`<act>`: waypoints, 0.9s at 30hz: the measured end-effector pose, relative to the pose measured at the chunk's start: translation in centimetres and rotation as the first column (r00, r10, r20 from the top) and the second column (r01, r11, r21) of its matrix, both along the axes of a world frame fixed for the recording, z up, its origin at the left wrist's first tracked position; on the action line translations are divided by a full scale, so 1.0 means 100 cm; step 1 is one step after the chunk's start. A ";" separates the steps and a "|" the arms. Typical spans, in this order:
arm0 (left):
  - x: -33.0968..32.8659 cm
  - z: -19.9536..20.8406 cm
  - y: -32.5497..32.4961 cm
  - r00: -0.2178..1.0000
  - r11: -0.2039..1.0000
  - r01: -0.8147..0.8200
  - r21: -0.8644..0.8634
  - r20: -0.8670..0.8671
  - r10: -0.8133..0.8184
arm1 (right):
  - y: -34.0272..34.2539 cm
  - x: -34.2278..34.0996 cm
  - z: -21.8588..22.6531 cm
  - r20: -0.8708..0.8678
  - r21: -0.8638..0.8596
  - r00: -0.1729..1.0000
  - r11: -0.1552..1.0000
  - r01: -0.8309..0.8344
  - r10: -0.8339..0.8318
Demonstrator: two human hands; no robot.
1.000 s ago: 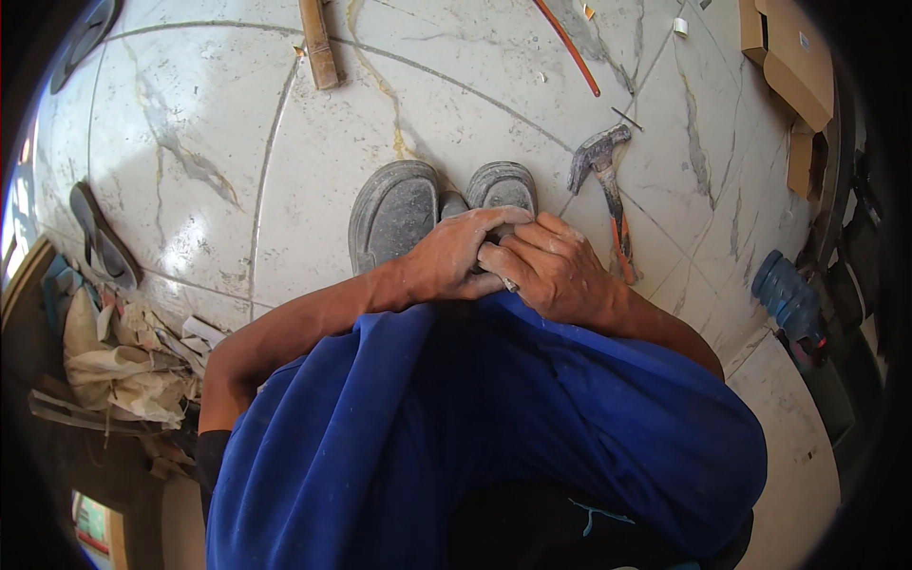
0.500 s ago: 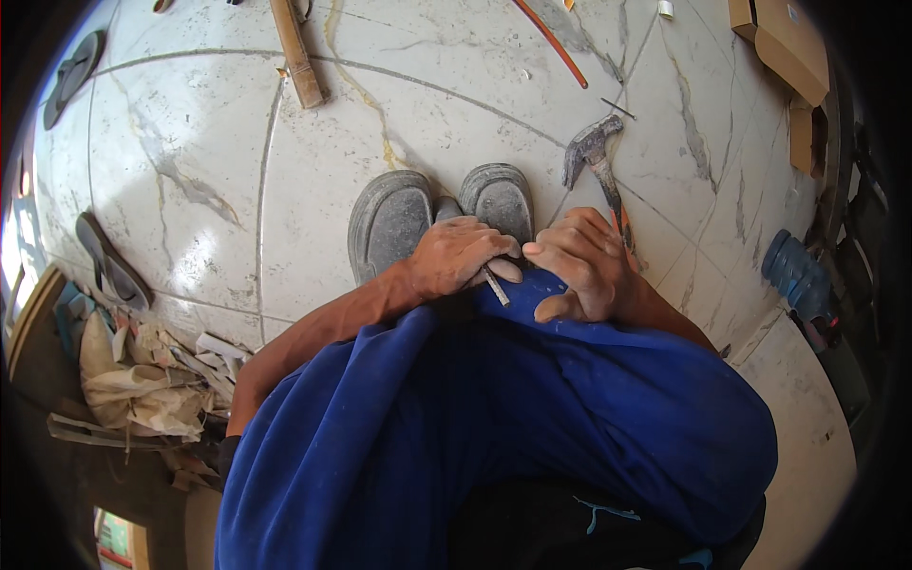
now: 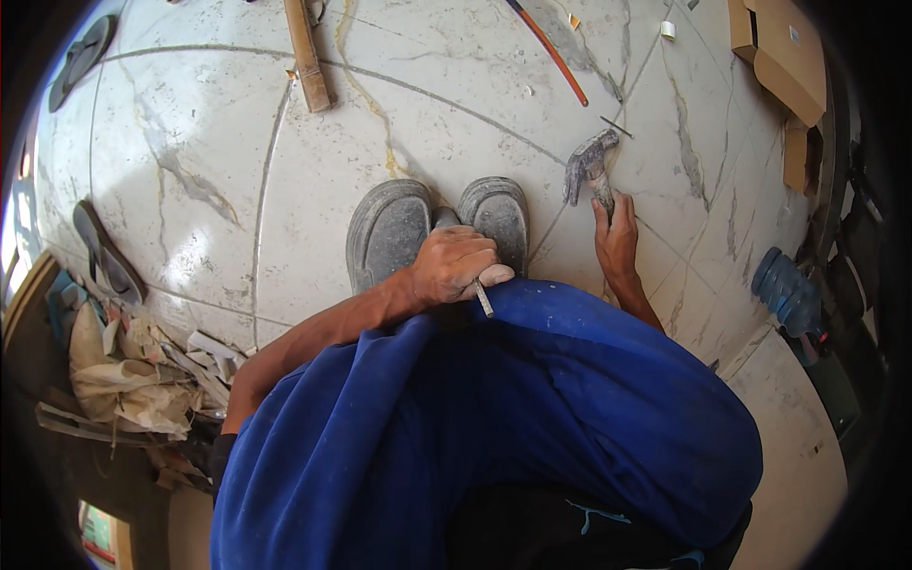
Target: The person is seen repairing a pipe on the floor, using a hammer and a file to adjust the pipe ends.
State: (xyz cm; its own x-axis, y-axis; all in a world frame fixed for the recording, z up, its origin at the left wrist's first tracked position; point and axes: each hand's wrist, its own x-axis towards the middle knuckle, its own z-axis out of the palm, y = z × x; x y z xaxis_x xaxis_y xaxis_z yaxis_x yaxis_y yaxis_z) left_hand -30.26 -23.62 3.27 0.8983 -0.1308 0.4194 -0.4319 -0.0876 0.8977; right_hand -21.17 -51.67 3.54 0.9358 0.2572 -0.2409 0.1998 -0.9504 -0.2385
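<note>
My left hand [image 3: 456, 265] is closed in a fist in front of my shoes. Out of the thumb side of that fist sticks a thin grey rod [image 3: 484, 298]; the rest of it is hidden by my fingers. To the right, my right hand [image 3: 619, 236] has its thumb and fingers around the handle of a dusty claw hammer [image 3: 591, 160], just below the head. The hammer lies on the tiled floor, its head pointing away from me. My palm covers the lower part of the handle.
Grey shoes [image 3: 391, 228] stand close by my left hand. Farther off lie a wooden stick [image 3: 309, 62], an orange rod [image 3: 554, 55] and a small dark nail-like piece [image 3: 617, 126]. A cardboard box [image 3: 788, 62] and a blue bottle [image 3: 788, 285] are at right; sandals [image 3: 107, 252] and scrap sacking [image 3: 133, 370] at left.
My right hand has moved away from beside my left hand, right and forward, and taken hold of the hammer's handle. My left hand keeps its hold on the grey rod, almost in place.
</note>
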 end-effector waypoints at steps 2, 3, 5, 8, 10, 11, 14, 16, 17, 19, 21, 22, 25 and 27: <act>-0.002 0.000 -0.002 1.000 1.000 -0.022 0.008 -0.001 0.022 | 0.010 -0.001 0.033 -0.140 0.303 0.989 0.949 0.091 -0.050; -0.003 0.003 -0.002 1.000 1.000 -0.026 0.008 -0.005 0.026 | 0.008 -0.002 0.052 -0.186 0.339 0.980 0.932 0.132 -0.071; 0.001 0.002 -0.002 0.999 1.000 -0.031 0.005 -0.012 0.031 | -0.001 -0.002 0.089 -0.380 0.511 0.923 0.846 0.153 0.063; 0.001 0.004 -0.001 0.999 0.999 -0.033 0.003 -0.017 0.033 | 0.012 0.021 0.152 -0.460 0.507 0.817 0.858 -0.081 0.349; -0.004 0.003 0.003 0.998 0.998 -0.050 0.038 -0.030 0.052 | 0.049 0.038 0.162 -0.179 0.697 0.637 0.554 -0.456 0.749; -0.003 0.004 0.003 0.998 0.998 -0.054 0.018 -0.026 0.055 | 0.062 0.043 0.175 -0.185 0.687 0.633 0.559 -0.464 0.752; -0.001 0.005 0.001 0.999 0.999 -0.051 0.008 -0.015 0.051 | 0.075 0.045 0.192 -0.071 0.622 0.528 0.452 -0.640 0.846; 0.001 0.007 -0.001 0.998 0.998 -0.059 -0.006 -0.012 0.059 | 0.075 0.045 0.198 -0.088 0.637 0.417 0.373 -0.675 0.905; 0.002 0.007 -0.001 0.998 0.998 -0.062 -0.013 -0.009 0.062 | 0.077 0.044 0.196 -0.086 0.639 0.413 0.368 -0.675 0.907; 0.001 0.005 -0.001 0.998 0.998 -0.066 -0.011 -0.017 0.066 | 0.082 0.041 0.191 -0.160 0.474 0.403 0.428 -0.770 0.901; 0.000 0.002 0.000 0.997 0.998 -0.069 -0.013 -0.025 0.068 | 0.082 0.040 0.189 -0.163 0.478 0.399 0.426 -0.768 0.902; -0.001 0.001 -0.001 0.997 0.997 -0.070 -0.023 -0.024 0.069 | 0.082 0.040 0.189 -0.167 0.480 0.398 0.427 -0.766 0.902; -0.003 0.004 -0.001 0.997 0.997 -0.076 -0.032 -0.030 0.075 | 0.081 0.041 0.197 -0.090 0.546 0.392 0.374 -0.750 0.916; -0.002 0.005 -0.001 0.996 0.996 -0.082 -0.023 -0.032 0.082 | 0.083 0.043 0.196 -0.061 0.599 0.364 0.325 -0.732 0.930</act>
